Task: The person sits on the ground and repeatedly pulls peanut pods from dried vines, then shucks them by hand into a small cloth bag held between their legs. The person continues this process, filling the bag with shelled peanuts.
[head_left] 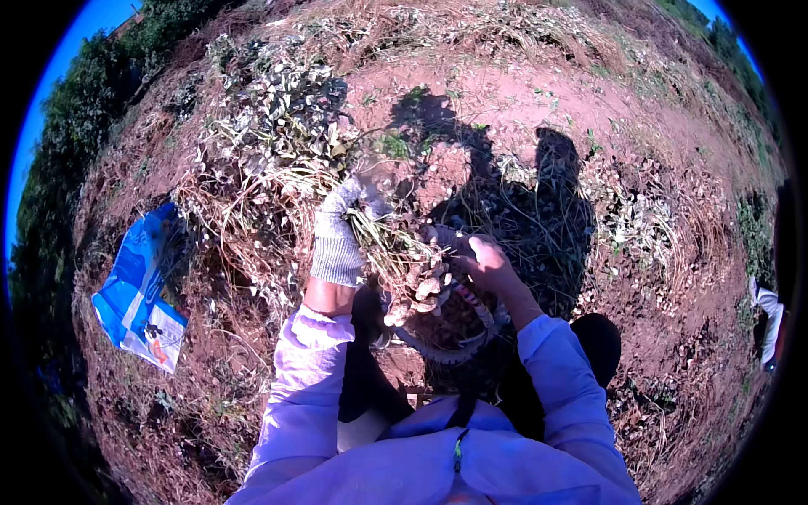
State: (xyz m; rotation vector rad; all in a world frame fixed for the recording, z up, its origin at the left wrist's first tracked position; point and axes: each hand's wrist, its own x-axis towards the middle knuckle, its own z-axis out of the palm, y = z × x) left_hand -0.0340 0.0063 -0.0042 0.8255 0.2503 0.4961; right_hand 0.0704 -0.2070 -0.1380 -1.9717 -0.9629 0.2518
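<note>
In a grey knit glove, my left hand (341, 220) is closed round the stems of a bunch of pulled peanut plants (379, 240). The roots point toward my right and down, with pale peanut pods (427, 288) clustered at their ends. My right hand (490, 265) is at the pod end, thumb showing, its fingers curled against the peanuts and partly lost in shadow. Below the bunch, between my legs, is a round basket (459, 353) with a light rim. Shadow hides much of its inside.
A heap of peanut plants (269, 160) with dry leaves lies beyond my left hand. On the left rests a blue and white sack (143, 290). More plants (648, 219) are spread to the right on reddish soil. A white item (768, 316) is at the far right.
</note>
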